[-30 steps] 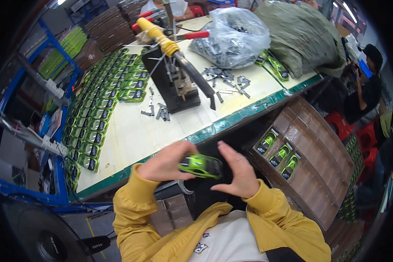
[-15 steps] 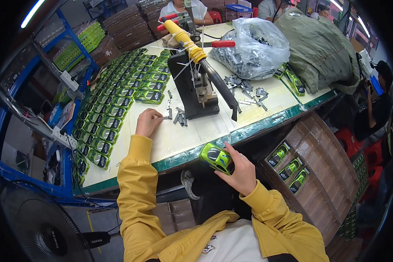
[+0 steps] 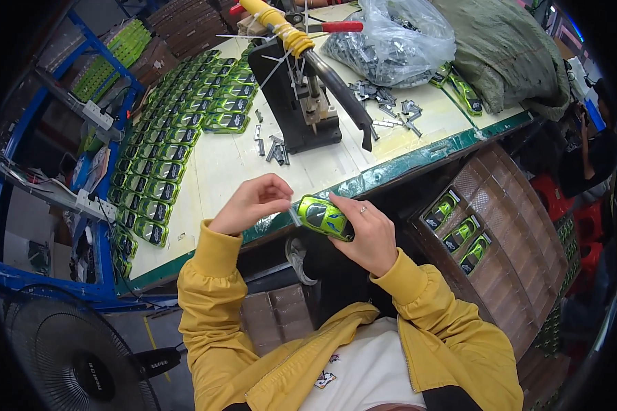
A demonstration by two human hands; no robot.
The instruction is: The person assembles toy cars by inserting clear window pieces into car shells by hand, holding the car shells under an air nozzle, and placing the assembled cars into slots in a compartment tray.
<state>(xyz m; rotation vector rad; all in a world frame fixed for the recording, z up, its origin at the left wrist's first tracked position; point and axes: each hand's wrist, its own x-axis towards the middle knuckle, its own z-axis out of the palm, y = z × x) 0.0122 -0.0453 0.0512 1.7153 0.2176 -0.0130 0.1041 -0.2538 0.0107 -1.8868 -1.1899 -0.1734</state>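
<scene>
My right hand [image 3: 369, 233] grips a bright green toy car [image 3: 317, 215] with dark windows, just off the table's front edge. My left hand [image 3: 252, 203] pinches a small grey plastic piece [image 3: 295, 217] against the car's left end; whether the piece is seated in the car I cannot tell. Beyond my hands stands a black hand press [image 3: 281, 96] with a yellow-wrapped lever. Loose grey pieces [image 3: 277, 151] lie beside its base, with more of them [image 3: 410, 113] to its right.
Rows of green toy cars [image 3: 161, 171] cover the table's left side. A clear bag of grey parts [image 3: 397, 44] and a large olive sack [image 3: 507, 55] sit at the back right. Right of me is a brown divided tray [image 3: 507, 226] holding a few cars; a fan [image 3: 82, 356] stands lower left.
My left hand has brought a grey piece from beside the press to the car. My right hand has shifted the car slightly left and up. The view has tilted downward.
</scene>
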